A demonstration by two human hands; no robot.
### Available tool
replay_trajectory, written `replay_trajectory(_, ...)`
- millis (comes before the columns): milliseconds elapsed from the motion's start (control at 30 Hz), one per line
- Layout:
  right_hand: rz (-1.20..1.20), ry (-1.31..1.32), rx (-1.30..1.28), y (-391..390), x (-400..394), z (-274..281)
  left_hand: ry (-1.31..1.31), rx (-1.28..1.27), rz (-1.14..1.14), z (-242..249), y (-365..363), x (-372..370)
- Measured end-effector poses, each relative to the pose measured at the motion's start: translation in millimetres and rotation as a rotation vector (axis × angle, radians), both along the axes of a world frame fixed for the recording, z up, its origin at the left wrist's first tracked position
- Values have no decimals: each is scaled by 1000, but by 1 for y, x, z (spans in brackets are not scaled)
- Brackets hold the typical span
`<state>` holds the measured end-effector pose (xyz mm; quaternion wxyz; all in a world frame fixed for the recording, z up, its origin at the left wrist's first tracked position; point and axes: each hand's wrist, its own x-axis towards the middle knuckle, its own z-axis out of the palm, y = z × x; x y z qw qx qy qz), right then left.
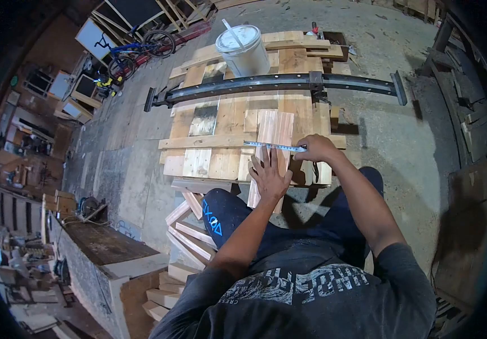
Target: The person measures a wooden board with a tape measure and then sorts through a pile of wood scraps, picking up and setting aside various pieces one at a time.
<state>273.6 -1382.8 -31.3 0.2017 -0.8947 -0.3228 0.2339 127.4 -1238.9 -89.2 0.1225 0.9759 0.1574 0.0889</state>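
Note:
My left hand [270,176] lies palm down with its fingers spread on pinkish wooden boards [275,127] set side by side on the pallet-like wooden table [232,164]. My right hand [315,149] pinches the right end of a tape measure [274,147]. Its pale blade runs crosswise over the boards, just beyond the fingertips of my left hand, and reaches left past their edge. The boards stick out toward me over the near edge of the table. Whether a tape case sits inside my right hand cannot be made out.
A long metal bar clamp [226,87] lies across the table, with a white lidded bucket [243,51] behind it. Cut wood pieces [190,237] are stacked by my left leg, beside a workbench [108,243]. A blue bicycle [136,48] stands far left.

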Motion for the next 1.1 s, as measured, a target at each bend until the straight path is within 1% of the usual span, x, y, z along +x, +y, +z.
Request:
replay_trajectory(100,-14,36,-2,-8,-2,3,34,11,-35,0,1,0)
replay_trajectory(167,7,84,31,-24,1,-2,-7,20,-32,-3,1,1)
replay_trajectory(300,-25,77,34,-76,-1,-5,31,11,-27,-4,2,2)
replay_trajectory(367,-73,131,124,-106,-4,-4,19,21,-23,-5,3,2)
replay_trajectory(500,-164,127,18,-142,-15,16,-7,23,-24,-7,3,3)
replay_trajectory(567,-317,351,1,-152,-22,32,7,28,-31,-9,4,3)
replay_trajectory(600,-240,192,-3,-162,-20,15,-2,39,-28,-10,4,4)
replay_trajectory(633,-250,196,-7,-176,-18,3,-11,50,-26,-11,4,4)
replay_trajectory(700,-232,71,-49,-179,-26,16,12,42,-31,-10,3,4)
replay_trajectory(933,-290,63,-74,-182,-31,16,-9,68,-26,-11,4,3)
replay_trajectory(1033,-242,13,-103,-205,-30,22,-24,64,-30,-12,4,2)
replay_trajectory(1100,-270,47,-116,-237,-27,23,7,39,-28,-9,4,3)
